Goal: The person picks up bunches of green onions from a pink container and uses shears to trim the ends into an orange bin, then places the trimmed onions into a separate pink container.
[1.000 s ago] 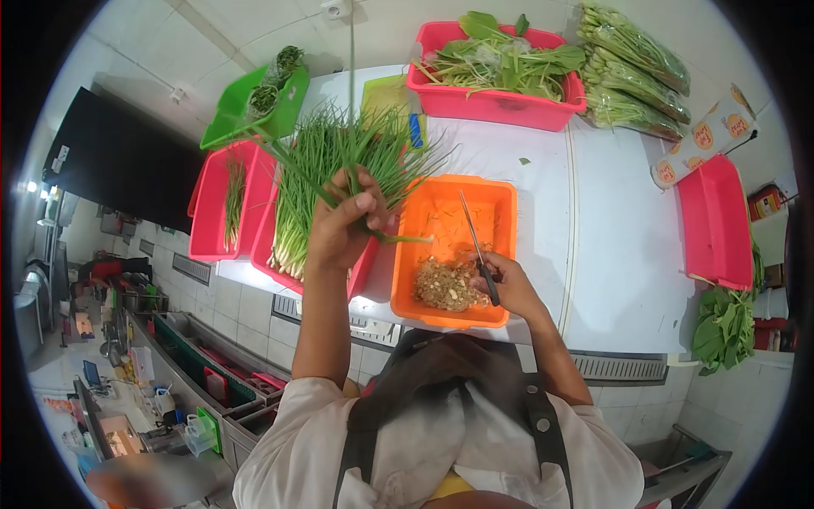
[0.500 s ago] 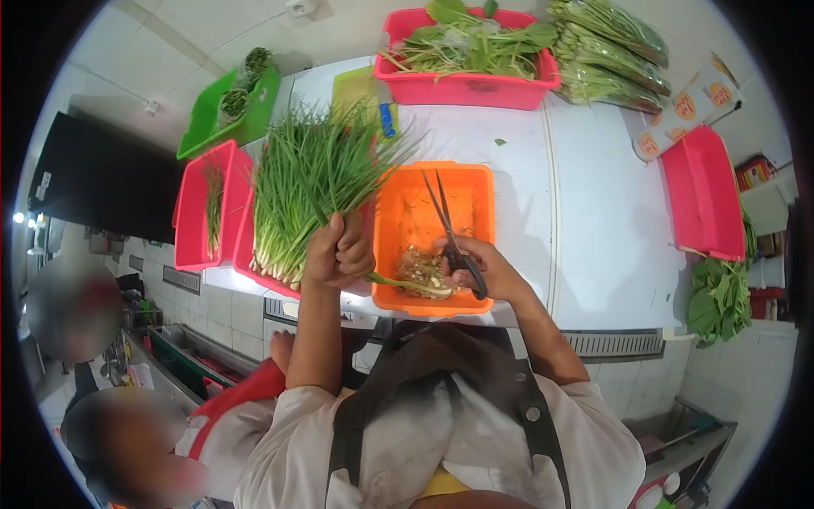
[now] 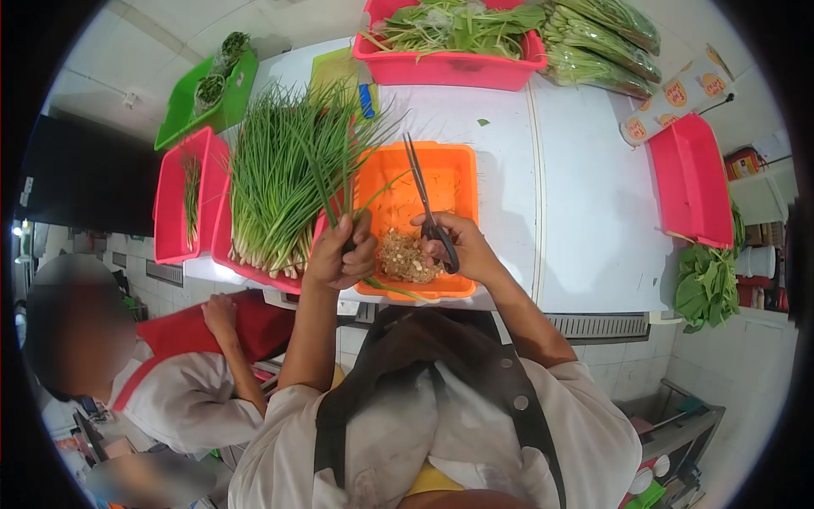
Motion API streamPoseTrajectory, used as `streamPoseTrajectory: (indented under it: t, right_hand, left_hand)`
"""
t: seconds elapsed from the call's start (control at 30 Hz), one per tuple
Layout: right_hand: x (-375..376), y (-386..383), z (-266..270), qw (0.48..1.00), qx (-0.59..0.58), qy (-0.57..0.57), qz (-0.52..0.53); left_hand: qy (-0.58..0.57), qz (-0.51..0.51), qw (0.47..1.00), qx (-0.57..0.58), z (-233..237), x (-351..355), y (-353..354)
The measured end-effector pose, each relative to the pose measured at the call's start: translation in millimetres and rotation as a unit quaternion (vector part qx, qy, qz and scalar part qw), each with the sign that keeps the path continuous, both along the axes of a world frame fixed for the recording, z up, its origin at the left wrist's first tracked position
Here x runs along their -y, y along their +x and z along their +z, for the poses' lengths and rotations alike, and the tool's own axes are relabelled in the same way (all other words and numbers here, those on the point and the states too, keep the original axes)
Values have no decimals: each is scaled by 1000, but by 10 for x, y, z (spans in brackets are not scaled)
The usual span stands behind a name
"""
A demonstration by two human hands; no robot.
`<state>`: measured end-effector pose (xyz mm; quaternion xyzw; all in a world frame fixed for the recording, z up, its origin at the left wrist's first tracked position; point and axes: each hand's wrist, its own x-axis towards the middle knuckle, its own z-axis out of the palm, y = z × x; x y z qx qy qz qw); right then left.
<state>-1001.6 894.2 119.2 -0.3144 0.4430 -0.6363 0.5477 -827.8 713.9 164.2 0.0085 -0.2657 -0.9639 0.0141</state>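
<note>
My left hand (image 3: 342, 253) is closed round a spring onion (image 3: 326, 193), its green leaves pointing up and its pale end sticking out below the fist. In my right hand (image 3: 462, 244) is a pair of scissors (image 3: 418, 176), blades upward and apparently close together. Beneath the scissors lies an orange tray (image 3: 465, 157) holding a heap of brownish root trimmings (image 3: 402, 258). To the left of my left hand, a big pile of spring onions (image 3: 275, 170) fills a pink tray (image 3: 222, 248).
Further left are a narrow pink tray (image 3: 164, 242) and a green tray (image 3: 176, 110). Behind stands a pink tray (image 3: 458, 75) of leafy greens, beside bagged vegetables (image 3: 593, 47). An upright pink tray (image 3: 691, 182) is at right. A co-worker (image 3: 191, 386) is close on my left.
The whole view has shifted, with the table sitting further left and higher. The spring onion's lower end now hangs by the tray's near rim. The co-worker's arm and body show more fully.
</note>
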Motion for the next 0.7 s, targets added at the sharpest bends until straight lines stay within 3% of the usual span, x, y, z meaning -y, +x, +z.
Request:
streamPoseTrajectory:
  t: [0.1, 0.17, 0.27, 0.37, 0.4, 0.5, 0.6, 0.7]
  right_hand:
    - [-112, -13, -58, 1000, -1, 29, 4]
    - [-206, -21, -28, 999, 1, 38, 0]
    - [-385, -173, 17, 977, -201, 69, -2]
    - [-440, -263, 287, 939, -321, 92, -83]
    - [-443, -256, 331, 934, -319, 115, -117]
    - [-445, -261, 562, 925, -359, 85, -90]
    - [-403, -242, 678, 912, -381, 151, 1]
    - [-395, -217, 474, 924, -354, 145, 8]
  left_hand:
    - [18, 16, 1000, 14, -32, -32, -9]
    - [-33, 46, 996, 65, -9, -49, -3]
    - [-131, 83, 979, 130, 37, -60, 3]
    - [-202, 102, 956, 188, 123, -106, -35]
    - [-220, 106, 947, 208, 150, -120, -53]
    - [-287, 75, 929, 220, 175, -131, -99]
    - [-323, 57, 922, 207, 174, -154, -137]
    - [-338, 36, 913, 223, 180, -154, -151]
